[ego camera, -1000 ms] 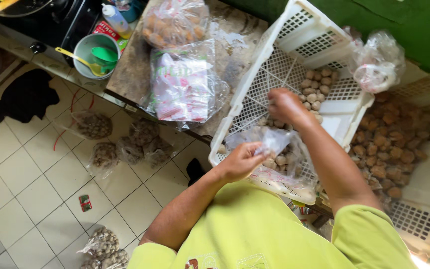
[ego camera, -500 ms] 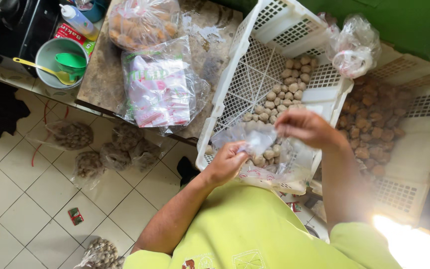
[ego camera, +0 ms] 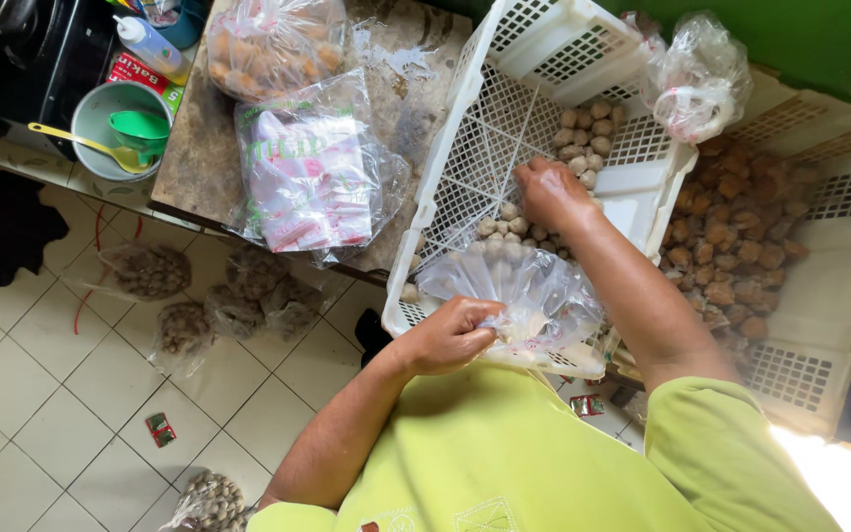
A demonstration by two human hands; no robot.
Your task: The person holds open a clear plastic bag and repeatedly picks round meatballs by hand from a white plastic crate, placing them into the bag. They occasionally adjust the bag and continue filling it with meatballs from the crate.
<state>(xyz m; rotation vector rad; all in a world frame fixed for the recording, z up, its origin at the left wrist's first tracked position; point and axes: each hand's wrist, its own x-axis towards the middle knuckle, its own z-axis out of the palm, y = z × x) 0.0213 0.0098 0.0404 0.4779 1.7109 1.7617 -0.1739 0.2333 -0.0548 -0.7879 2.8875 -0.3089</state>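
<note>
Since a moment ago, right hand (ego camera: 551, 190) reaches deeper into the white crate (ego camera: 485, 118), fingers closing over pale balls (ego camera: 588, 130); left hand (ego camera: 448, 336), at the crate's near edge, fingers pinching a clear bag (ego camera: 534, 296).

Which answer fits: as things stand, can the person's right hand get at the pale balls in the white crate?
Probably yes: the right hand already rests among the pale balls in the open-topped white crate, with nothing covering them.

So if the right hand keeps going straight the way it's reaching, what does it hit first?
The right hand points up into the tilted white crate, so it would probably meet the pale round balls piled just past its fingers, then the crate's mesh wall. Depth is hard to judge from above.
</note>
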